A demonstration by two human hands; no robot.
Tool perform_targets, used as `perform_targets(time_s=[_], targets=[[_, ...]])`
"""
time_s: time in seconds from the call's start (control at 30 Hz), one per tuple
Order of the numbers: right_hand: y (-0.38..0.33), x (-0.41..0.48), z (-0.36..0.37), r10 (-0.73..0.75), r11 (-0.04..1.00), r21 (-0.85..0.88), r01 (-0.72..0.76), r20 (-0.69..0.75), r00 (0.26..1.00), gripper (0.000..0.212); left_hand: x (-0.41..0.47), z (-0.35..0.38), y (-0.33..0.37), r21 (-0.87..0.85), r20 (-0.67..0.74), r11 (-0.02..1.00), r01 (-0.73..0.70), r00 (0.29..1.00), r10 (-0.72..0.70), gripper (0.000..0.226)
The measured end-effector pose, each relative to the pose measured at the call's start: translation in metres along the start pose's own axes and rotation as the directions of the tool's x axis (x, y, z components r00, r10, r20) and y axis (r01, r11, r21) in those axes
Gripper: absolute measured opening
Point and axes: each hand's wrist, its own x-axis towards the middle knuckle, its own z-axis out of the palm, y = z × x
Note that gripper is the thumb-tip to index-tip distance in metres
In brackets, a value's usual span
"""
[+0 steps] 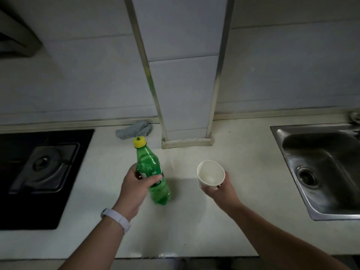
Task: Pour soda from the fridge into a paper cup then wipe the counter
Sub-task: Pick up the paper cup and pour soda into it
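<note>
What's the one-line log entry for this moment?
left hand: holds green soda bottle, yellow cap on | right hand: holds empty paper cup | grey cloth: unused

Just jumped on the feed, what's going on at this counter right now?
A person stands at a white kitchen counter between a gas stove and a steel sink. The left hand grips a green soda bottle with its yellow cap on. The right hand holds an empty paper cup, tilted toward the camera. Nothing is poured yet. A grey cloth lies bunched by the back wall.
</note>
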Motion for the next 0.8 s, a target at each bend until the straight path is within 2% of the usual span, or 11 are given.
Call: perform_targets(time_s=[0.27, 0.5, 0.57, 0.63, 0.73, 0.8], targets=[[0.005, 0.001, -0.010, 0.009, 0.997, -0.078, -0.003, 0.086, 0.996, 0.075, -0.010, 0.021, -0.007, 0.012, 0.021, 0.999, 0.040, 0.999, -0.040, 0.040], [0.005, 0.000, -0.024, 0.030, 0.993, -0.121, -0.010, 0.161, 0.986, 0.074, -0.015, 0.029, 0.002, 0.013, 0.048, 1.000, 0.012, 0.999, -0.012, 0.038], [0.007, 0.001, -0.032, 0.080, 0.982, -0.177, -0.059, 0.118, 0.990, 0.063, -0.016, 0.029, 0.006, 0.009, 0.061, 1.000, -0.007, 0.998, 0.007, 0.036], [0.006, 0.002, -0.043, 0.130, 0.970, -0.207, -0.127, 0.002, 0.992, 0.049, -0.018, 0.028, 0.011, 0.015, 0.078, 0.999, -0.033, 0.996, 0.031, 0.036], [-0.012, 0.001, -0.061, 0.171, 0.973, -0.117, -0.198, -0.206, 0.964, 0.030, -0.022, 0.028, 0.019, 0.025, 0.098, 0.995, -0.093, 0.991, 0.090, 0.037], [-0.032, -0.002, -0.069, 0.140, 0.982, -0.081, -0.168, -0.276, 0.951, 0.024, -0.024, 0.027, 0.025, 0.029, 0.126, 0.990, -0.136, 0.983, 0.132, 0.042]])
